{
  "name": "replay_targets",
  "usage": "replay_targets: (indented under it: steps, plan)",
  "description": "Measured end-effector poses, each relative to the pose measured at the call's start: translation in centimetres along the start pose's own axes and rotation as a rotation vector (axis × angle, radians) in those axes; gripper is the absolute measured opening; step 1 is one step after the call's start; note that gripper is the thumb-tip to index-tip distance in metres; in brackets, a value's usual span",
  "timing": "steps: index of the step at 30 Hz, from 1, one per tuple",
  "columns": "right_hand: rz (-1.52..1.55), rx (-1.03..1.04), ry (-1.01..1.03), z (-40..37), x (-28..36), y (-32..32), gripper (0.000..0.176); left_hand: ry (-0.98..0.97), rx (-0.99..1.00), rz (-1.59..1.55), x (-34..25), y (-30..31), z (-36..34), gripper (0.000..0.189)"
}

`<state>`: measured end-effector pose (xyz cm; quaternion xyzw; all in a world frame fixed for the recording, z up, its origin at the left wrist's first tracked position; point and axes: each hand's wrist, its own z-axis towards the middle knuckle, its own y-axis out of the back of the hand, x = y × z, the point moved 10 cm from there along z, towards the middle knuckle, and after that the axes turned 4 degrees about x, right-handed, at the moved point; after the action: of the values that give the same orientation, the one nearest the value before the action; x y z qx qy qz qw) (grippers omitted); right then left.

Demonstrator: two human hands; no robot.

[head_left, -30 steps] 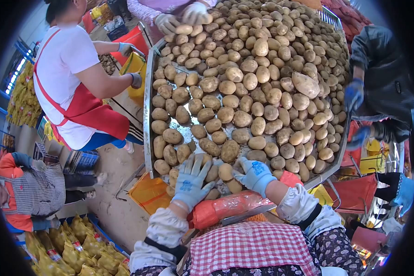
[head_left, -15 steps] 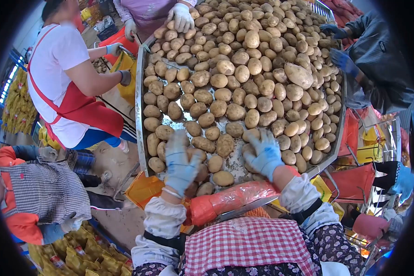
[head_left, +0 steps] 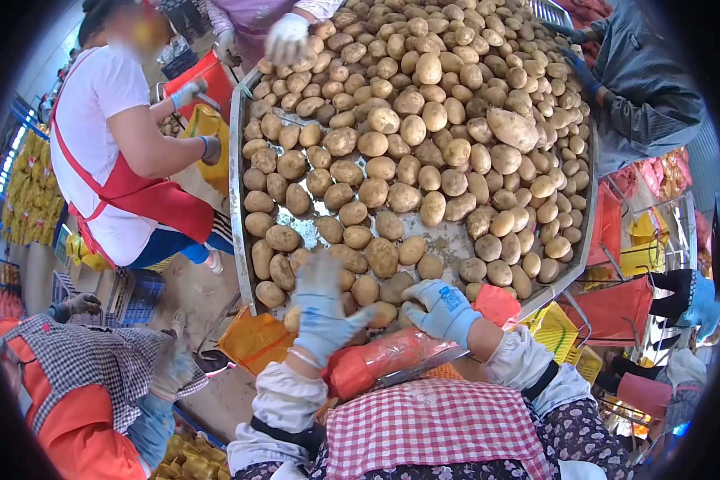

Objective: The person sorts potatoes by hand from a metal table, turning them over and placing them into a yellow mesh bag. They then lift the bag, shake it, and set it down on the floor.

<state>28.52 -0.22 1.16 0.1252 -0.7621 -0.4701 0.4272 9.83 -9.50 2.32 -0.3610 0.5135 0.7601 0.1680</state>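
Observation:
Brown potatoes (head_left: 384,256) cover the metal sorting table (head_left: 238,200) in front of me, heaped high at the back and thinner near my side. My left hand (head_left: 324,308), in a pale blue-white glove, lies over potatoes at the near edge; its fingers point forward, blurred at the tips, and the thumb stands apart. Gloved likewise, my right hand (head_left: 444,312) bends inward beside several potatoes between the hands, its fingers apart. Neither hand appears to grip a potato. Below them, a red plastic-wrapped roll (head_left: 384,352) runs along the table's near rim.
A person in a red apron (head_left: 156,196) stands left of the table with a yellow bag (head_left: 208,148). Others work at the back and at the right (head_left: 648,88). A person in a checked apron (head_left: 96,368) is at lower left. Yellow crates (head_left: 556,332) stand at lower right.
My right hand has drawn back toward me and left, with potatoes gathered nearer the edge. Bare metal shows where it was. My left hand has shifted slightly toward me.

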Motion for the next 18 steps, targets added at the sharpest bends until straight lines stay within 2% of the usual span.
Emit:
replay_targets:
  steps: [1, 2, 3, 5, 7, 9, 10, 11, 13, 15, 17, 18]
  plan:
    - [0.123, -0.013, 0.063, 0.0, 0.8, 0.0, 0.023, -0.079, 0.176, 0.247, -0.8, -2.1, -0.1, 0.07]
    - [0.253, -0.007, -0.016, 0.1, -0.2, 0.5, 0.025, -0.159, 0.352, 0.493, -1.1, -4.2, -0.5, 0.077]
    - [0.248, -0.007, -0.018, 0.4, -0.6, 1.3, 0.025, -0.16, 0.349, 0.488, -0.9, -3.8, -0.6, 0.077]
    - [0.038, -0.088, -0.271, 0.5, -4.3, 3.7, 0.027, -0.11, 0.473, 0.574, 0.8, -3.4, -1.2, 0.071]
    - [-0.069, -0.158, -0.316, 0.3, -5.5, 4.5, 0.028, -0.135, 0.482, 0.569, 0.9, -2.7, -1.2, 0.067]
    - [-0.031, 0.044, -0.379, 0.4, -6.3, 2.5, 0.031, 0.042, 0.655, 0.556, 3.1, -3.4, -1.2, 0.064]
    - [0.118, -0.083, -0.236, 0.2, -6.7, 1.4, 0.026, 0.018, 0.518, 0.523, 2.7, -3.1, -0.5, 0.067]
    - [0.117, -0.087, -0.245, -0.1, -6.9, 1.5, 0.026, 0.009, 0.523, 0.519, 1.4, -3.6, 0.3, 0.067]
    - [0.207, -0.164, -0.224, 0.0, -7.1, 2.6, 0.026, -0.273, 0.3, 0.36, -4.9, -3.3, 2.7, 0.073]
    - [0.242, -0.196, -0.303, 0.1, -8.5, 3.4, 0.028, -0.342, 0.31, 0.356, -4.0, -5.8, 1.9, 0.077]
    - [0.331, -0.269, -0.438, 0.3, -9.2, 5.2, 0.03, -0.27, 0.394, 0.477, -1.7, -6.7, 1.3, 0.08]
    - [0.232, -0.181, -0.354, 0.3, -6.6, 6.3, 0.041, -0.247, 0.392, 0.469, -1.0, -6.1, 0.6, 0.082]
